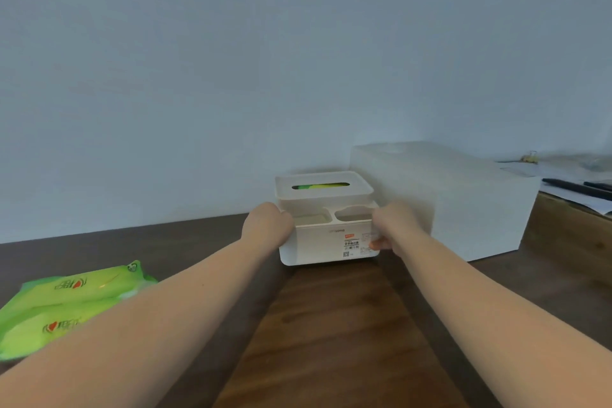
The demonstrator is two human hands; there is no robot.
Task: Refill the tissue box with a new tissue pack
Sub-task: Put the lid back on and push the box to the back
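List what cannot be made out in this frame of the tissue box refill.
- Head view: fingers of the left hand are hidden behind the tissue box.
- Most fingers of the right hand are hidden by its own back.
- The box's label text is too small to read.
- Contents of the box show only as green through the lid slot.
- The green tissue packs are blurred and partly covered by the left forearm.
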